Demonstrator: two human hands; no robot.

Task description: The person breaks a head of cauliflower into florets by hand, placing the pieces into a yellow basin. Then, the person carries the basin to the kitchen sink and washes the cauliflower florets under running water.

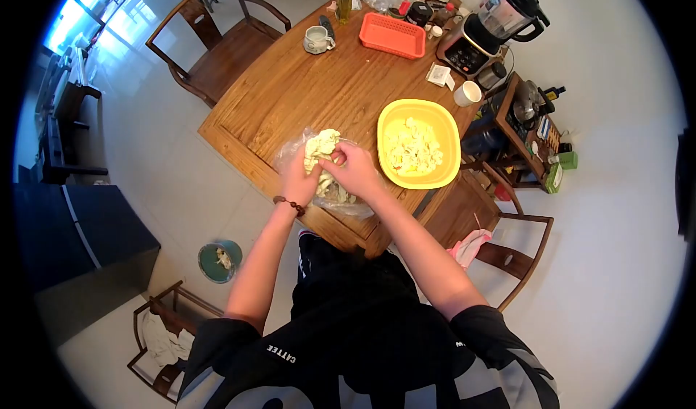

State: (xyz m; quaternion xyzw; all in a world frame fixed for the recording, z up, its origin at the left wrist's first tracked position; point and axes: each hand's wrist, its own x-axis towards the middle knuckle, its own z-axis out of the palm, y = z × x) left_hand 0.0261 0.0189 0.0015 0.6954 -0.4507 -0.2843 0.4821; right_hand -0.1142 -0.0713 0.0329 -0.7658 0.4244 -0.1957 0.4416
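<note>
A pale yellow-green, lumpy piece that looks like cauliflower (320, 145) is held up between my two hands. My left hand (297, 180) is wrapped round its lower left side, with a beaded bracelet on the wrist. From the right, my right hand (352, 168) pinches at the same piece with thumb and fingers together. Beneath the hands a clear plastic bag (355, 207) lies near the table's front edge, with more pale pieces (330, 190) in it. Right of my hands is a yellow basin (385, 164) holding many small pale pieces (415, 148).
On the wooden table (290, 83) are a mug (317, 40), an oil bottle (344, 5), a red basket (392, 36), a white cup (467, 94) and a blender (475, 43). A green bin (220, 261) stands on the floor at left. Wooden chairs surround the table.
</note>
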